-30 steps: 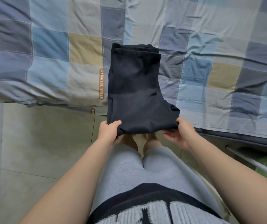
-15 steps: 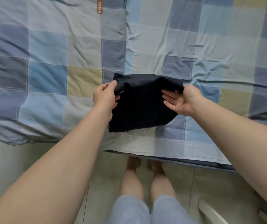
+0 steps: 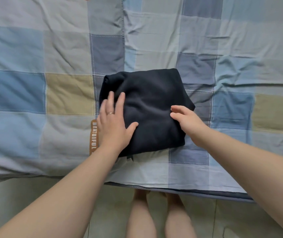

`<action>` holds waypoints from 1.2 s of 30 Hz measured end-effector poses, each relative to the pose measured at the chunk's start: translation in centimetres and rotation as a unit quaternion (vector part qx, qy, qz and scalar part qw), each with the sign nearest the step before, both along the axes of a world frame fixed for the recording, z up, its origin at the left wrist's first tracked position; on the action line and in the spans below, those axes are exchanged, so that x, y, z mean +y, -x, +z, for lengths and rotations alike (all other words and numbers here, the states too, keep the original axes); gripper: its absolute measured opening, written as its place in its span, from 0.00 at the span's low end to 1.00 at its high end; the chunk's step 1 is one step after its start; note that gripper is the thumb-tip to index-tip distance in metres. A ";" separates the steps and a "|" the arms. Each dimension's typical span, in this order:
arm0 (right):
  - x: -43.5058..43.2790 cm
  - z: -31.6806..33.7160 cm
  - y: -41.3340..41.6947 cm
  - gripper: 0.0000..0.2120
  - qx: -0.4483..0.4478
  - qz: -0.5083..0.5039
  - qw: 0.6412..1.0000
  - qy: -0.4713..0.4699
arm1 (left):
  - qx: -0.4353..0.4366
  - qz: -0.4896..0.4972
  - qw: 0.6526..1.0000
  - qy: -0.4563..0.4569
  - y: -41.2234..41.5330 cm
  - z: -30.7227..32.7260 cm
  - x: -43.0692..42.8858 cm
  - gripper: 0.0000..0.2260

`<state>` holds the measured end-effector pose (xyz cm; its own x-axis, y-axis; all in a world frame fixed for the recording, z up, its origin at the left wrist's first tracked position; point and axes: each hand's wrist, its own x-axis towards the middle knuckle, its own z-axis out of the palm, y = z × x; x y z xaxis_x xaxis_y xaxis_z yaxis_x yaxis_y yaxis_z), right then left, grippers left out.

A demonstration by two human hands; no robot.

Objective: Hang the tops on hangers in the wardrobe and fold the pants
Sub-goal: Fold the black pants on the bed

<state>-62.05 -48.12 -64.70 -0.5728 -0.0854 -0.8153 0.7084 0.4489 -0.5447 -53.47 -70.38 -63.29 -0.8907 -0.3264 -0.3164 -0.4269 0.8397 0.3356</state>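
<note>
A pair of dark navy pants point(image 3: 152, 100) lies folded into a compact rectangle on the checked bedspread point(image 3: 60, 86), near the bed's front edge. My left hand point(image 3: 115, 121) presses flat on the left part of the bundle, fingers spread and straight. My right hand point(image 3: 187, 120) rests on the bundle's right side with its fingers straight and pointing left. No tops, hangers or wardrobe are in view.
The bedspread in blue, grey and tan squares fills most of the view, with an orange fabric label point(image 3: 92, 136) just left of the pants. The bed's front edge point(image 3: 180, 188) runs across the lower part, above tiled floor point(image 3: 25, 203) and my bare legs point(image 3: 156, 215).
The longer folded pants were gripped at the near end, lifted and folded over away from me. Now both hands have let go and lie flat on the smaller bundle.
</note>
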 end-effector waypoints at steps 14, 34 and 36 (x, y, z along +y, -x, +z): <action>1.1 -1.3 0.9 0.46 -0.051 0.102 0.993 0.026 | -0.183 0.353 0.885 -0.242 3.6 0.4 -1.6 0.38; 5.0 11.6 -12.1 0.34 -0.313 -0.252 0.894 0.200 | -0.395 0.336 0.589 -0.620 -5.0 14.3 -1.2 0.18; 5.3 14.5 -14.3 0.29 -0.310 -0.320 0.862 0.243 | -0.403 0.308 0.605 -0.613 -5.0 16.9 -1.3 0.17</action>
<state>-47.74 -42.85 -50.22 -0.0959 -0.3308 -0.9388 0.9489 -0.3154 0.0142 -48.50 -71.68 -46.44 -0.1139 0.4022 -0.9084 -0.9724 -0.2324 0.0191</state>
